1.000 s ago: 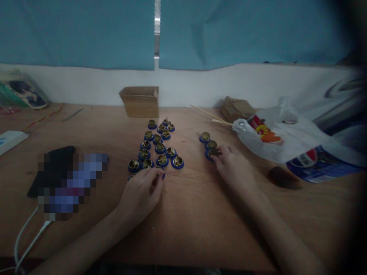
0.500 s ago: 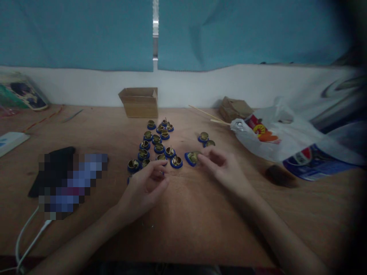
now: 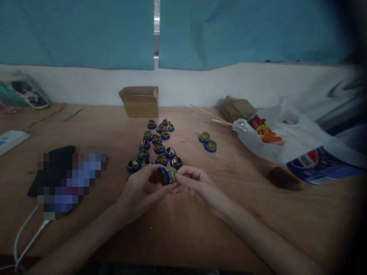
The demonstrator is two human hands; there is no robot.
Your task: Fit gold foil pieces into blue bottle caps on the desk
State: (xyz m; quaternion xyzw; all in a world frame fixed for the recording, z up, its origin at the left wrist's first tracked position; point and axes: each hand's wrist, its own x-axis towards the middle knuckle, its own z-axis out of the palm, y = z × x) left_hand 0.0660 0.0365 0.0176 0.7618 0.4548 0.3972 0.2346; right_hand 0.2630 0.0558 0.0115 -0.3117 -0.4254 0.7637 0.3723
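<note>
Both of my hands meet over the table around a small round piece with a blue rim and a hinged brass-coloured lid, which is swung open. My left hand is closed on the blue rim from the left. From the right, the fingertips of my right hand pinch the brass-coloured lid. Just beyond the hands lies a group of several like pieces, some with their lids raised. Two more such pieces, one behind the other, sit apart on the right.
An open cardboard box stands at the back by the wall. To the right are thin wooden sticks, a brown paper package and a white plastic bag. A blurred phone-like object with white cables lies at left.
My right hand has moved left and toward me with the blue-rimmed piece. My left hand has shifted slightly and now grips that piece too.
</note>
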